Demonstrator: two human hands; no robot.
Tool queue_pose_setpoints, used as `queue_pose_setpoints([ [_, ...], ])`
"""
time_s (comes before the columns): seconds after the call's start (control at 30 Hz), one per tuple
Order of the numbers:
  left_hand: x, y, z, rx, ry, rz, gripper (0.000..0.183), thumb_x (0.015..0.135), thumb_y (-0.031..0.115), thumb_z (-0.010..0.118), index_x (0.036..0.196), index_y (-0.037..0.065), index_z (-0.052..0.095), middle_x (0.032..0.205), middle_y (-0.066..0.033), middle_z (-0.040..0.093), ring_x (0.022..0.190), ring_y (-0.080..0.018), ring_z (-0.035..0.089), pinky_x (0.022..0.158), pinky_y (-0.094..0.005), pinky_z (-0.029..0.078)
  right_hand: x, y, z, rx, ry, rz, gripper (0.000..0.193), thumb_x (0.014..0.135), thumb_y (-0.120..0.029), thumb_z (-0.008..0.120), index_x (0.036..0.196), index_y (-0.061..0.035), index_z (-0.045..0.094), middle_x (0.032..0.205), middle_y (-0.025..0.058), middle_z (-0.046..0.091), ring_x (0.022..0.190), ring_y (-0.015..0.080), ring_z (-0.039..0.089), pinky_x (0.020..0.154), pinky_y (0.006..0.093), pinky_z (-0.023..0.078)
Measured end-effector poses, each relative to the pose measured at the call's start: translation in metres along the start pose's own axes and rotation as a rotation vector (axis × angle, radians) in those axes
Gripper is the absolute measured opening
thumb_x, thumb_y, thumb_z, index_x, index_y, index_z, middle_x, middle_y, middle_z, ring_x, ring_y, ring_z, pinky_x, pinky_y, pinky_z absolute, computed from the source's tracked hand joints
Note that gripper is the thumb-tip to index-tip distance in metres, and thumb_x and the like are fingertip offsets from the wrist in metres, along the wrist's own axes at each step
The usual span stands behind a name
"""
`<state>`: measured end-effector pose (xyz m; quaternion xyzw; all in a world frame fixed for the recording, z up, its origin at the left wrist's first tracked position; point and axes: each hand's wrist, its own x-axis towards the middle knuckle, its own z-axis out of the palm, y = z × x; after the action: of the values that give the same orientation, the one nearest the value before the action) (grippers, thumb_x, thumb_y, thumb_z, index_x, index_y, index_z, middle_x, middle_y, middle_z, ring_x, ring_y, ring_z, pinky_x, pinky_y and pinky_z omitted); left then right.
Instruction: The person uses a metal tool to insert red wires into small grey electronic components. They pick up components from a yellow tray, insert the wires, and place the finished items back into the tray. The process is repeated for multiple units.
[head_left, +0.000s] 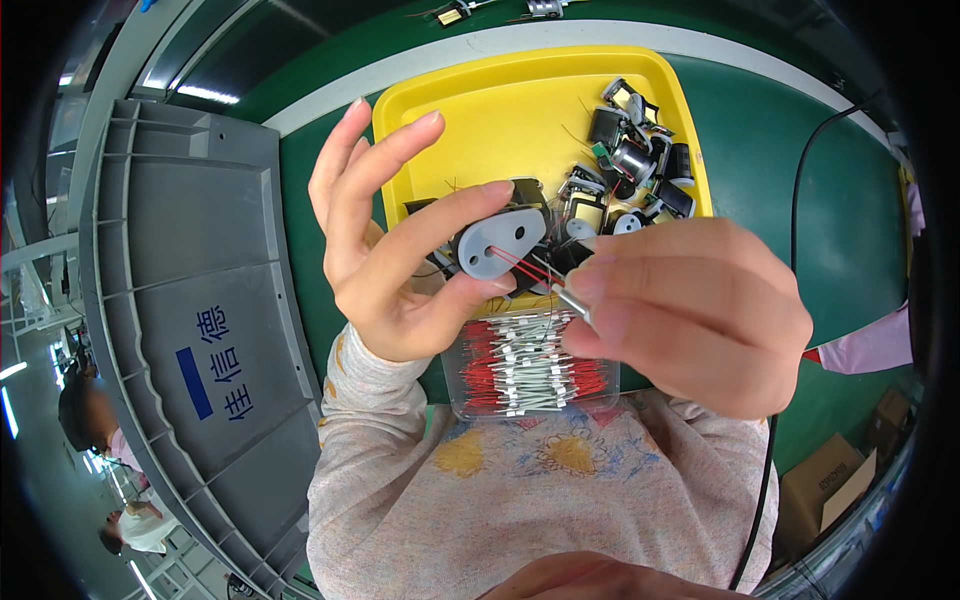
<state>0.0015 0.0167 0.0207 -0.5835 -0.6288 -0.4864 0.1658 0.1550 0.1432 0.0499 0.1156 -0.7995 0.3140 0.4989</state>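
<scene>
My left hand (390, 240) pinches a small black motor-like part with a grey oval end cap (497, 245) between thumb and index finger; its other fingers are raised. The cap faces me and has several holes. Two thin red wires (520, 264) run from one hole toward my right hand (700, 310). That hand is closed around a slim silver pointed tool (573, 302), its tip close to the cap and wires. Whether the fingers also grip the wire ends is hidden. Below, a clear plastic box (610, 405) holds many red-and-white wire leads (530, 365).
Behind my hands a yellow tray (480, 100) holds several black and silver motor-like parts (635, 160) on its right side. A grey crate (215, 270) stands at left. A black cable (797, 200) crosses the green table (750, 130) at right. A cardboard box (825, 485) is lower right.
</scene>
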Motion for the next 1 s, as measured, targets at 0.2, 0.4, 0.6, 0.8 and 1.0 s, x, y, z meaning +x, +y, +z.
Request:
queue_pose_setpoints([
  [0.2,0.003,0.0,0.001,-0.03,-0.014,-0.003,0.042,0.056,0.04,0.07,0.086,0.011,0.072,0.114,-0.0162,0.056,0.114,-0.0393,0.04,0.098,-0.0474,0.028,0.007,0.006,-0.015,0.006,-0.101,0.025,0.034,0.053,-0.002,0.078,0.08,0.0015,0.058,0.077,0.014,0.062,0.065,0.0242,0.063,0.053,0.0272,0.051],
  [0.4,0.003,0.002,-0.003,0.059,-0.033,0.007,0.041,0.054,0.039,0.07,0.085,0.012,0.072,0.114,-0.0158,0.056,0.115,-0.0384,0.039,0.099,-0.0477,0.026,0.002,0.002,-0.007,-0.059,-0.048,0.002,0.037,0.053,-0.001,0.078,0.083,0.0014,0.058,0.079,0.0138,0.062,0.067,0.0243,0.063,0.054,0.0273,0.052],
  [0.6,0.004,0.005,-0.005,0.138,-0.03,0.037,0.04,0.053,0.039,0.07,0.084,0.014,0.073,0.113,-0.0148,0.056,0.115,-0.0384,0.038,0.1,-0.0482,0.025,-0.001,-0.009,0.001,-0.096,0.017,0.057,0.037,0.054,-0.002,0.077,0.086,0.0004,0.058,0.081,0.0114,0.063,0.072,0.024,0.063,0.058,0.0275,0.052],
  [0.8,0.004,0.006,-0.005,0.105,-0.041,0.005,0.041,0.051,0.039,0.071,0.084,0.014,0.073,0.115,-0.0147,0.055,0.116,-0.0384,0.037,0.1,-0.0484,0.025,-0.001,-0.009,0.001,-0.087,0.024,0.044,0.036,0.055,-0.003,0.077,0.086,-0.0005,0.058,0.081,0.0106,0.063,0.073,0.0238,0.063,0.059,0.0271,0.053],
  [1.0,0.003,0.007,-0.005,0.071,-0.035,-0.015,0.042,0.052,0.041,0.071,0.084,0.014,0.073,0.115,-0.015,0.055,0.116,-0.0383,0.038,0.1,-0.0487,0.025,-0.001,-0.007,0.0,-0.054,0.017,0.016,0.036,0.056,-0.003,0.078,0.086,-0.0008,0.058,0.081,0.0109,0.063,0.072,0.0234,0.063,0.058,0.0264,0.053],
])
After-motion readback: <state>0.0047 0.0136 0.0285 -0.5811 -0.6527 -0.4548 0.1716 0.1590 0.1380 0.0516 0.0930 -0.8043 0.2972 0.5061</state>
